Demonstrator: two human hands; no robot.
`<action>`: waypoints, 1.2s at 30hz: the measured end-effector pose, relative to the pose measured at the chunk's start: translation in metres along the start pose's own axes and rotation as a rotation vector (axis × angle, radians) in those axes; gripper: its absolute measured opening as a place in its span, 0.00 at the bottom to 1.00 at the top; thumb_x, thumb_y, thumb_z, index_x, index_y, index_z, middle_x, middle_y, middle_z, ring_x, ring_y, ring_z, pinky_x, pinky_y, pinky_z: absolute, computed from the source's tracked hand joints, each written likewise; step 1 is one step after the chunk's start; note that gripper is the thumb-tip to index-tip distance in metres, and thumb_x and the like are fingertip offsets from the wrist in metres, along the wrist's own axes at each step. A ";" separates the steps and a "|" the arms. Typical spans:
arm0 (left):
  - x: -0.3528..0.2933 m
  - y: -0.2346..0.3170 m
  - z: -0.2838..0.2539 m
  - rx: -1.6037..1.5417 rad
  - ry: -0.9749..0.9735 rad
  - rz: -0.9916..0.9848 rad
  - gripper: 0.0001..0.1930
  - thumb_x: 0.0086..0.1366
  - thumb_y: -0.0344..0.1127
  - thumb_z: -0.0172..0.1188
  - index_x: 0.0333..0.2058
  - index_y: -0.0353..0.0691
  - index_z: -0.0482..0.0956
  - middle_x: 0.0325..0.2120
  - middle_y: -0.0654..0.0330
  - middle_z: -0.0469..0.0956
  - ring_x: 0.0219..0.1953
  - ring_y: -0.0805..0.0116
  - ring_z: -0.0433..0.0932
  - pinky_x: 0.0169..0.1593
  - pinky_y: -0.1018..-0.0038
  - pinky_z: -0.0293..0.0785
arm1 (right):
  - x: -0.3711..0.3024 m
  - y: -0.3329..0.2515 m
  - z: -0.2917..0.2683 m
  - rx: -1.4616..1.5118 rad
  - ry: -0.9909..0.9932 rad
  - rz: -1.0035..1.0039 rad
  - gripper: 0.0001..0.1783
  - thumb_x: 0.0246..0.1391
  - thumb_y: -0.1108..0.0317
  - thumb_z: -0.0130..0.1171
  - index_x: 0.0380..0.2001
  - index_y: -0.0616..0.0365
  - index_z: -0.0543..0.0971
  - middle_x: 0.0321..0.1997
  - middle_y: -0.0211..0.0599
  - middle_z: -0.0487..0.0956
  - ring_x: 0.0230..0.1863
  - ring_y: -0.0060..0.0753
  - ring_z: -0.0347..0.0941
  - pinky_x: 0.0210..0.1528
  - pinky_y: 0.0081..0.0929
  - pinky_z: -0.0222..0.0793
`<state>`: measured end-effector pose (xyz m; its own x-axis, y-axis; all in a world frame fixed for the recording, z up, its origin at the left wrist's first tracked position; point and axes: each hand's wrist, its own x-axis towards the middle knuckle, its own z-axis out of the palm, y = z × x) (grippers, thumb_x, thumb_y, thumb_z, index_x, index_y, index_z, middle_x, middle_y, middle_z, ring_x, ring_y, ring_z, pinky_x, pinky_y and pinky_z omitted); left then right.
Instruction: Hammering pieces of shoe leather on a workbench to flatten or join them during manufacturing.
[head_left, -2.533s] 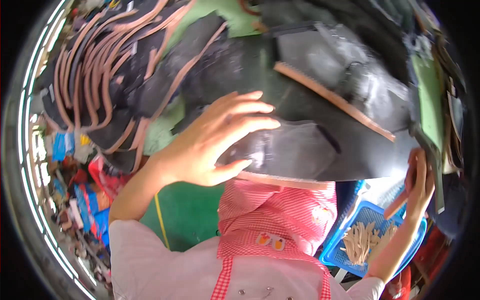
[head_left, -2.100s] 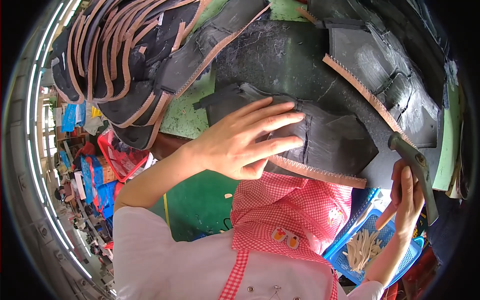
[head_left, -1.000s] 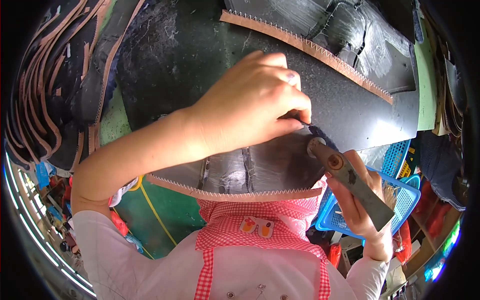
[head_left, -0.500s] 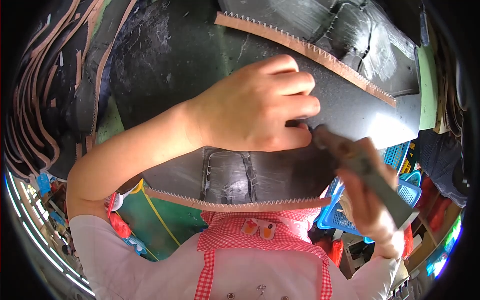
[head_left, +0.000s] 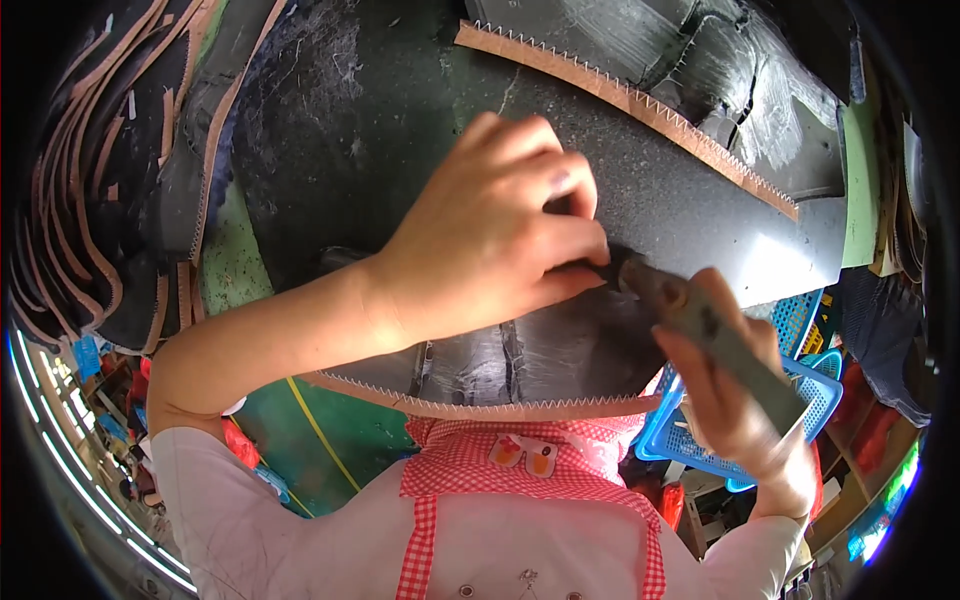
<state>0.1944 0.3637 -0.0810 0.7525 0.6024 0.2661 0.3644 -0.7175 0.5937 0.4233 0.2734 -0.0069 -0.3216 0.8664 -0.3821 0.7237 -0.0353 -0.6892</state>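
My left hand [head_left: 500, 225] is closed, fingers curled over the dark panel [head_left: 560, 350] in front of me. Whatever its fingertips pinch is dark and mostly hidden. The panel's near edge carries a brown strip [head_left: 520, 410] with zigzag white stitching. In my right hand [head_left: 735, 390] is a flat grey metal tool [head_left: 745, 370] with a worn, rounded brownish end. That end sits just right of my left fingertips; the tool's exact kind is unclear. Farther off, another brown strip [head_left: 630, 100] with zigzag stitching edges a dark, white-scuffed panel [head_left: 765, 110].
Stacked dark pieces with brown edges [head_left: 80, 200] fill the far left. Blue plastic baskets [head_left: 810, 400] stand at the right, below the work surface. A dark cloth [head_left: 875, 330] hangs beyond them. Green floor with a yellow line [head_left: 325, 440] shows below on the left.
My left hand has shifted a little left and lower. The tool's end remains close to its fingertips, and my right hand has moved slightly. The panels and strips appear slightly shifted in view.
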 end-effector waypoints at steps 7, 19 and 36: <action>-0.007 0.005 0.001 0.059 0.040 0.085 0.10 0.44 0.38 0.75 0.28 0.51 0.84 0.32 0.74 0.76 0.40 0.66 0.74 0.47 0.63 0.66 | -0.001 -0.001 0.005 -0.107 -0.089 0.049 0.10 0.63 0.75 0.59 0.46 0.68 0.75 0.36 0.52 0.77 0.21 0.38 0.70 0.26 0.33 0.68; -0.023 0.018 0.006 0.112 0.054 0.112 0.11 0.44 0.34 0.73 0.30 0.48 0.85 0.31 0.70 0.78 0.36 0.66 0.75 0.44 0.64 0.69 | 0.007 0.002 0.001 0.016 -0.030 -0.062 0.10 0.61 0.76 0.58 0.44 0.66 0.73 0.24 0.43 0.74 0.16 0.37 0.68 0.22 0.31 0.62; -0.028 0.011 -0.014 0.076 -0.021 0.103 0.09 0.47 0.37 0.75 0.29 0.52 0.87 0.31 0.72 0.78 0.38 0.66 0.74 0.45 0.66 0.67 | 0.002 -0.012 0.011 -0.313 -0.189 -0.091 0.08 0.58 0.76 0.59 0.41 0.59 0.77 0.36 0.42 0.71 0.24 0.45 0.79 0.20 0.38 0.74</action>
<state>0.1696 0.3435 -0.0711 0.7991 0.5172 0.3066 0.3242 -0.8001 0.5048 0.4077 0.2701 -0.0063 -0.4789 0.7508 -0.4549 0.8293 0.2170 -0.5150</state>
